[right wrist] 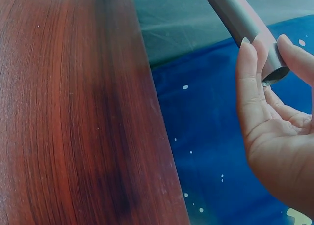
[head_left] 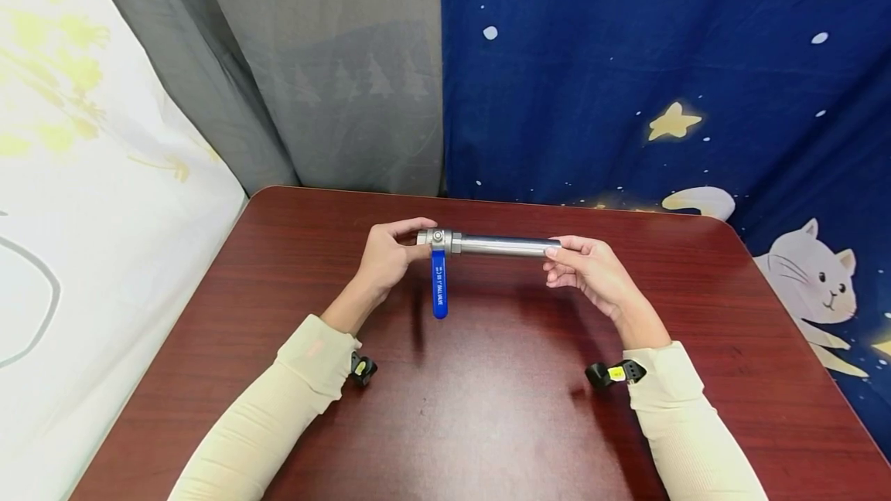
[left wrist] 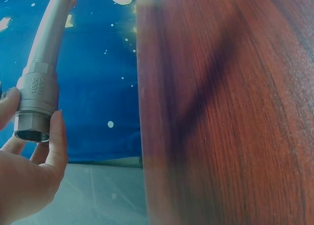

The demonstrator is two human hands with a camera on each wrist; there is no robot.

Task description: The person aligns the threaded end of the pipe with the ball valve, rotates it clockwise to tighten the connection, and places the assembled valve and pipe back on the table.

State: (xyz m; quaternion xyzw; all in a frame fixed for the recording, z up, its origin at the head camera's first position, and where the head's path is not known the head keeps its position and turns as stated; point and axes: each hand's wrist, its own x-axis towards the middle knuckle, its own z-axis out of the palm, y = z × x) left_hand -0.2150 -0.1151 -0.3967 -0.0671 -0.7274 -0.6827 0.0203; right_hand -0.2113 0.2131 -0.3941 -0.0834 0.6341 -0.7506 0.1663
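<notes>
A steel ball valve with a blue lever handle is joined to a shiny metal pipe, and both are held level above the table. My left hand grips the valve's free end between thumb and fingers. At the pipe's far end, my right hand pinches it with thumb and fingertips. In the left wrist view the valve body shows raised lettering, and its open threaded end faces down. The right wrist view shows the pipe's open end between the thumb and fingers.
A reddish-brown wooden table lies under both hands, with their shadows on it. Behind it hang a grey curtain and a blue curtain with stars and a cat. A white patterned cloth hangs at the left.
</notes>
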